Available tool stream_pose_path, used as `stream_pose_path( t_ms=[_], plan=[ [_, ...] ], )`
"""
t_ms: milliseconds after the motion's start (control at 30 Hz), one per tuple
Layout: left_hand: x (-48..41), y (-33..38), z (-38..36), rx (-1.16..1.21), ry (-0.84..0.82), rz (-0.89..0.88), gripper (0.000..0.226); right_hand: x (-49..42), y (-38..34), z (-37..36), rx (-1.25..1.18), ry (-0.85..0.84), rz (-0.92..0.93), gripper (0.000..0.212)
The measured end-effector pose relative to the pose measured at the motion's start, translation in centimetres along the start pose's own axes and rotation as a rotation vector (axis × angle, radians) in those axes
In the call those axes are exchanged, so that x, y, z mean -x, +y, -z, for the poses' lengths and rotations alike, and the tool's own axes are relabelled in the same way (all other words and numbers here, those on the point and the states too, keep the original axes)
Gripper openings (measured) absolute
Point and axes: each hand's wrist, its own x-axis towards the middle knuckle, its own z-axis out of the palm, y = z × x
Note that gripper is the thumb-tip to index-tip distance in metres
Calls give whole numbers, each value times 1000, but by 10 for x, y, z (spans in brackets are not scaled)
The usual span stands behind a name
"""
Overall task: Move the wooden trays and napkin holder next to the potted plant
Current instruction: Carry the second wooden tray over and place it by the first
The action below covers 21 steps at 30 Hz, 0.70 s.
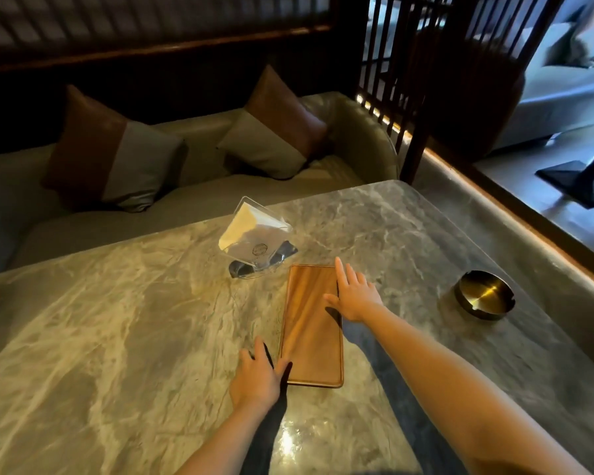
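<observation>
The wooden tray [312,325] lies flat on the marble table [117,320], long axis running away from the person, and serves as the reference here. The left hand [257,377] rests at the tray's near left corner, fingers spread, thumb against the tray's edge; its grip is apart and not clamped on anything. The right hand [353,298] lies at the tray's far right edge, fingers splayed and extended, thumb over the tray surface; its grip is likewise apart, in contact with the rim only. Only one tray is distinguishable; whether others are stacked under it cannot be told. The napkin holder [256,243], clear and tilted, with white napkins inside, stands just beyond the tray's far left corner, close to it but apart. A round brass ashtray [484,294] sits well to the right of the tray. Beyond the tray, past the table edge, a sofa [192,197] carries two cushions [117,156].
</observation>
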Motion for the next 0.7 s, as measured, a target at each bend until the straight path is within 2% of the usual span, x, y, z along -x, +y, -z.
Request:
stream_pose_path(
  t_ms=[300, 533, 700],
  plan=[
    [15, 19, -30, 386, -160, 235, 66, -52, 3, -1, 11, -140, -80, 91],
    [9, 31, -36, 528, -135, 317, 68, -73, 8, 0, -33, -187, -74, 93],
    [6, 34, -39, 636, -107, 370, 65, -80, 5, -4, -58, -195, -134, 93]
  ],
)
